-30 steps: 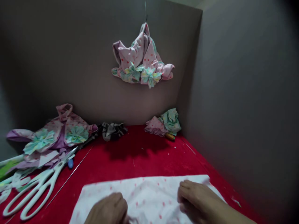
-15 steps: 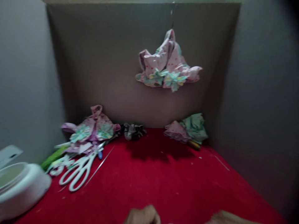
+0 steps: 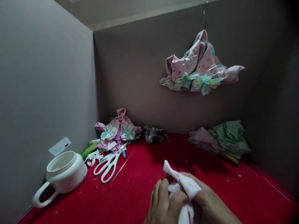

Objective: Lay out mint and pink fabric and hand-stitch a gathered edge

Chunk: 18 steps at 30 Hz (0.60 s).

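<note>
A piece of pale pink dotted cloth is bunched between my two hands, low in the middle of the head view. My left hand is closed on its near left side, with the thumb pressed on the folds. From the right, my right hand grips the same cloth, its fingers partly hidden behind it. One corner of the cloth sticks up above the hands. Both hands are over the red table cover.
White scissors and a thin metal rod lie left of centre. A white mug stands far left. Sewn pink pieces with flowers and dark striped cloth lie behind; green cloth is right. A pink dotted item hangs above.
My hands have come up from the bottom edge and now show the pink cloth between them. The view has turned left and tilted, so the mug shows whole.
</note>
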### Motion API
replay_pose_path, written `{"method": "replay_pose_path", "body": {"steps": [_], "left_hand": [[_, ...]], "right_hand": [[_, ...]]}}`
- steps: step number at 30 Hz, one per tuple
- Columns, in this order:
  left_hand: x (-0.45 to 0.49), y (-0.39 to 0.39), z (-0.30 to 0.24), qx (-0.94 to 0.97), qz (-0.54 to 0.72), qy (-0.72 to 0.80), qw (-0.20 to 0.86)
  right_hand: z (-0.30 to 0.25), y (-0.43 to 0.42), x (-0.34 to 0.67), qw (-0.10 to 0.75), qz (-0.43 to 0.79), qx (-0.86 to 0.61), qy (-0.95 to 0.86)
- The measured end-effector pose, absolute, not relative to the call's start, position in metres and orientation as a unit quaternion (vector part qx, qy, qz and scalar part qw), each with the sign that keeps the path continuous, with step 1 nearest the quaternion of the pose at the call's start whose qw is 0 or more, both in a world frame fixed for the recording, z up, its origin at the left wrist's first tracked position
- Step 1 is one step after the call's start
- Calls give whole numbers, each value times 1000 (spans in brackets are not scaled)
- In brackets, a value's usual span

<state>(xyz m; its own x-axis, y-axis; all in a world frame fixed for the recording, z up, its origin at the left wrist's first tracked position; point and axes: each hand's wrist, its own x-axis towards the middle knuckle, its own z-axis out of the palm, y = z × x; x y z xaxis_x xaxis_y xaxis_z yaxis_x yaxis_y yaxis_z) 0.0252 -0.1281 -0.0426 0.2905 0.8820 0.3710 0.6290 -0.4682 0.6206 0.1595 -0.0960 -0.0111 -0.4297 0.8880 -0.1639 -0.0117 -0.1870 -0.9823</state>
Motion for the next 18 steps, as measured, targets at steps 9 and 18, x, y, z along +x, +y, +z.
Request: {"method": "replay_pose_path", "body": {"steps": [9, 18], "left_hand": [[-81, -3, 72, 734, 381, 544, -143], [-134, 82, 42, 619, 198, 750, -123]], "right_hand": [[-4, -56, 190, 423, 538, -488, -541], [-13, -25, 264, 507, 462, -561, -464]]}}
